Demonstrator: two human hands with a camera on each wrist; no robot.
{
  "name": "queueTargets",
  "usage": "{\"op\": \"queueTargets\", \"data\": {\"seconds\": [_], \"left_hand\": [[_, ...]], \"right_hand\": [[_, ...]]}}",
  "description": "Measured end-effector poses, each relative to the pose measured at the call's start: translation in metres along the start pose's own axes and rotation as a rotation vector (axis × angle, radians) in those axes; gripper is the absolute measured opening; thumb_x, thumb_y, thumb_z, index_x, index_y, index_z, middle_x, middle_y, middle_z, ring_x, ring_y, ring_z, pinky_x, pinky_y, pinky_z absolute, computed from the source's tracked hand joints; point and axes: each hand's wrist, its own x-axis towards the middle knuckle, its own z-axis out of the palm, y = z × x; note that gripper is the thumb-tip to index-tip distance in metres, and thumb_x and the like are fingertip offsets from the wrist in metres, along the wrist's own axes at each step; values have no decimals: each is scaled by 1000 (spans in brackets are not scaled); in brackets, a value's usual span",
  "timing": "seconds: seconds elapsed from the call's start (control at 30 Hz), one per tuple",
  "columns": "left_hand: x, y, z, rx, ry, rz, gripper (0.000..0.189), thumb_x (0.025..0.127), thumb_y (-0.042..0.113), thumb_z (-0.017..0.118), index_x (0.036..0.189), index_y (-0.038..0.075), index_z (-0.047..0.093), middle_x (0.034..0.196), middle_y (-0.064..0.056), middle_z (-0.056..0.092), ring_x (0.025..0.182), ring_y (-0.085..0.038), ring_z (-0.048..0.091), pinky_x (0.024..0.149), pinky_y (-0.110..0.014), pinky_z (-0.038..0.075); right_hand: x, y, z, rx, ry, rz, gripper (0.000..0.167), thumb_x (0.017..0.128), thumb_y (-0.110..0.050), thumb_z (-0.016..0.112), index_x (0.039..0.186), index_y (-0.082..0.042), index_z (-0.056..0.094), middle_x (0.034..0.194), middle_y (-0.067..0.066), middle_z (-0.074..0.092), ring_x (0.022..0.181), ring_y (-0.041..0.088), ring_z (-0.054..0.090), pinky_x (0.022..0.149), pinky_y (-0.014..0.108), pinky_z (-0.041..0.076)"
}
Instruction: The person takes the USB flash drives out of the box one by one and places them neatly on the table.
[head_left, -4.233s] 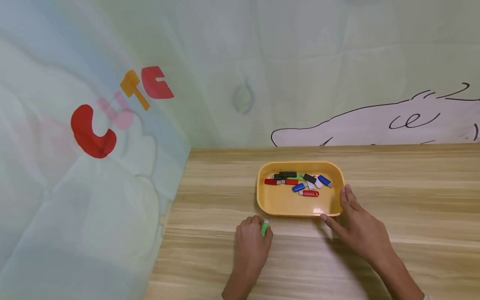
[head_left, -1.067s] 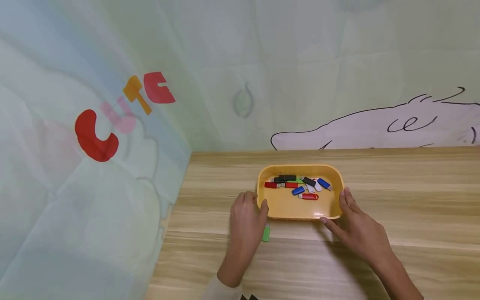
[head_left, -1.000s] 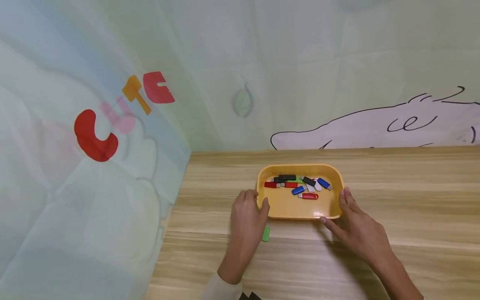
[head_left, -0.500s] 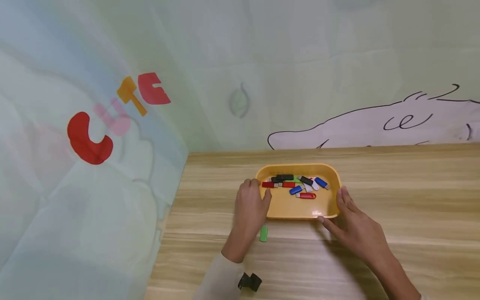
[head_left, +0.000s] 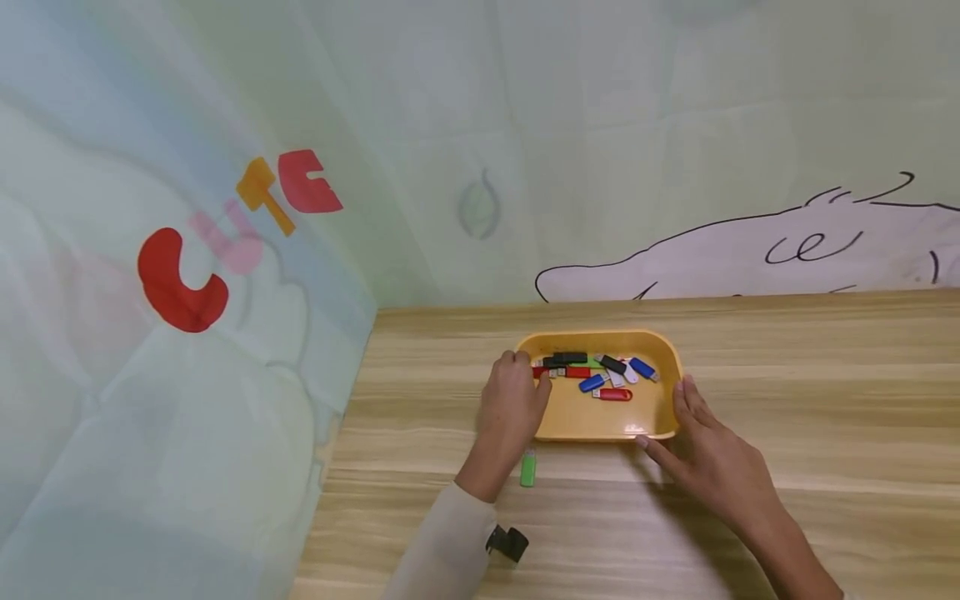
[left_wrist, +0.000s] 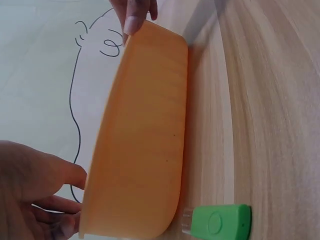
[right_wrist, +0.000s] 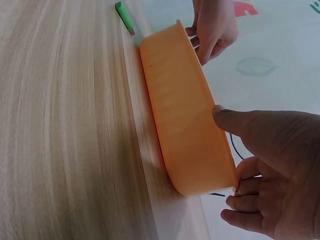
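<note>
The green memory stick, pinched by the left hand a few seconds ago, has been set down on the table, just in front of the yellow box, near its left corner. The left hand has since been brought over the box's left end; attention seems to have been turned to the contents. Whether the dark red stick there is gripped cannot be told, as it is half covered. The box's right front corner is held by the right hand, thumb on the front rim. Toward the box's back, a blue stick, a black stick, a white stick and others are crowded, partly overlapped, so clean picking may be hampered.
</note>
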Motion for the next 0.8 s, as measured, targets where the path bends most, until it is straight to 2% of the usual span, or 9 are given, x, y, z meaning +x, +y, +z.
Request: {"op": "queueTargets", "data": {"seconds": [0.13, 0.27, 0.47, 0.63, 0.8], "left_hand": [[5, 2, 3, 11, -12, 11, 35, 100, 24, 75, 119, -5, 72, 103, -12, 68, 86, -18, 64, 72, -29, 63], [10, 4, 8, 15, -54, 0, 35, 101, 23, 74, 121, -6, 72, 107, -13, 69, 88, -18, 65, 75, -30, 63], [14, 9, 13, 73, -78, 15, 32, 102, 22, 73, 118, -6, 73, 105, -13, 70, 88, -17, 68, 75, -28, 63], [19, 12, 13, 78, -109, 61, 23, 101, 16, 72, 104, -6, 77, 93, -10, 70, 77, -15, 64, 62, -27, 58], [24, 13, 16, 86, -136, 97, 18, 100, 10, 71, 93, -6, 78, 88, -10, 71, 75, -15, 63, 63, -29, 58]], "right_hand": [[1, 0, 0, 2, 4, -5, 102, 97, -62, 68, 162, 6, 29, 170, 27, 26, 141, 55, 49, 88, 69, 56], [1, 0, 0, -1, 3, -2, 103, 97, -62, 68, 162, 7, 29, 170, 27, 26, 140, 55, 49, 87, 68, 56], [0, 1, 1, -2, -2, 11, 104, 97, -63, 68, 163, 6, 27, 170, 27, 25, 139, 56, 49, 88, 69, 55], [-1, 1, 2, 2, 12, 8, 103, 97, -62, 69, 163, 6, 29, 170, 27, 27, 138, 56, 51, 87, 68, 56], [-1, 1, 1, 4, 23, -6, 101, 97, -60, 70, 161, 7, 31, 170, 27, 27, 142, 54, 48, 90, 67, 56]]}}
